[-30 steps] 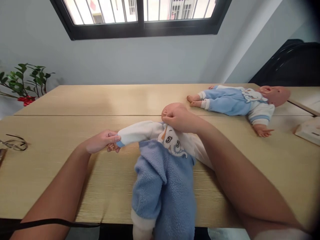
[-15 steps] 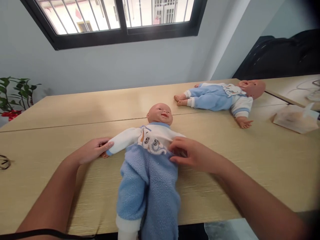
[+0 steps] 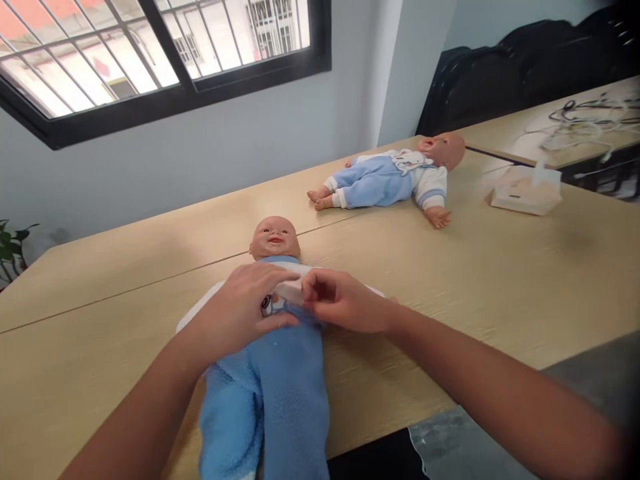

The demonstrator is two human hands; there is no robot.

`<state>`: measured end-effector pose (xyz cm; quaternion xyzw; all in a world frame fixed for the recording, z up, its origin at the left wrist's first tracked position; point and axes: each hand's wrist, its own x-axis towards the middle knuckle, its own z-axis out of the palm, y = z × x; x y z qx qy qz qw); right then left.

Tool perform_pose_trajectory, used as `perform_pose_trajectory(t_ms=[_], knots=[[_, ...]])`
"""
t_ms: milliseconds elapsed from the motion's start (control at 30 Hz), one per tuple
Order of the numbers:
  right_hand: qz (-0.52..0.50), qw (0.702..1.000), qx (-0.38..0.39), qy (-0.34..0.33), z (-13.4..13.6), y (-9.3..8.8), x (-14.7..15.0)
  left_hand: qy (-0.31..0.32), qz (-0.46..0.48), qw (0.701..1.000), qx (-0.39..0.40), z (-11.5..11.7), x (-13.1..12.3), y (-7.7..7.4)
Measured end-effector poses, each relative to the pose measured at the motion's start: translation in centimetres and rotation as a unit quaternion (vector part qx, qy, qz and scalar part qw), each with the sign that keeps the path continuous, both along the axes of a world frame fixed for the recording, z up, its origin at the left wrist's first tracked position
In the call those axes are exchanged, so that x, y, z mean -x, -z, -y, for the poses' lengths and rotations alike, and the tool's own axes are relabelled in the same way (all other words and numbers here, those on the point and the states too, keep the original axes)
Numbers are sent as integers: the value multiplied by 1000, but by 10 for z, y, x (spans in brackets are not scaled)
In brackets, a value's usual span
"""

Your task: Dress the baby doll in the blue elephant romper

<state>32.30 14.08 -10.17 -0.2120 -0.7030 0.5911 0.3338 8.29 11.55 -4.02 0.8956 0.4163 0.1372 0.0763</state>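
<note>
A baby doll (image 3: 275, 239) in a white top and blue fleece trousers (image 3: 273, 400) lies on its back at the near edge of the wooden table (image 3: 125, 320), head away from me. My left hand (image 3: 247, 303) rests on the doll's chest, fingers laid over the white top and the patch on it. My right hand (image 3: 340, 301) is beside it, fingers curled and pinching the white fabric at the chest. A second doll (image 3: 395, 179) in the same outfit lies further back on the right, untouched.
A tissue box (image 3: 525, 190) stands on the table at the right. Behind it is another desk with cables (image 3: 585, 120) and a dark chair (image 3: 500, 67). A plant (image 3: 10, 250) shows at the far left, below a barred window (image 3: 150, 47).
My left hand let go of the doll's sleeve cuff and moved right onto its chest. My right hand shifted to the chest fabric. The view swung to the right.
</note>
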Motion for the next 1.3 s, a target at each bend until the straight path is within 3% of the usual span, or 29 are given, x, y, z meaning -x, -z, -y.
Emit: perform_pose_trajectory(t_ms=[100, 200, 300, 400, 500, 567, 667, 800, 867, 967, 1033, 1100, 1200, 1300], knots=[[62, 997, -42, -15, -5, 2, -6, 28, -43, 995, 87, -10, -9, 6], [160, 981, -106, -24, -4, -3, -9, 20, -38, 994, 97, -11, -3, 12], [187, 978, -92, -30, -1, -7, -9, 17, -19, 998, 65, -6, 2, 14], [132, 990, -42, -20, -2, -4, -5, 42, 2, 999, -27, -1, 4, 13], [74, 995, -41, 60, -3, 2, -2, 52, 16, 991, -120, 1, 3, 14], [67, 980, -129, 136, -1, 6, 0, 15, 29, 988, -148, 1, 0, 15], [75, 931, -286, 213, 5, 10, 2, -53, 30, 991, -123, -2, -5, 17], [76, 900, -335, 270, 8, 12, 1, -78, 2, 995, -64, -4, -11, 22], [96, 906, -338, 237, 2, 12, -3, -108, 20, 991, -78, -5, -12, 25], [163, 916, -348, 115, -16, 8, -17, -131, 77, 983, -99, -5, -12, 27], [220, 914, -332, 71, -29, 3, -32, -125, 106, 983, -85, -7, -10, 26], [287, 910, -287, 80, -40, -3, -47, -98, 116, 987, -49, -9, -7, 23], [405, 895, -163, 88, -44, -12, -67, -52, 110, 993, -2, -11, -1, 18], [480, 874, -40, 69, -38, -20, -78, -42, 123, 991, -8, -13, 4, 17]])
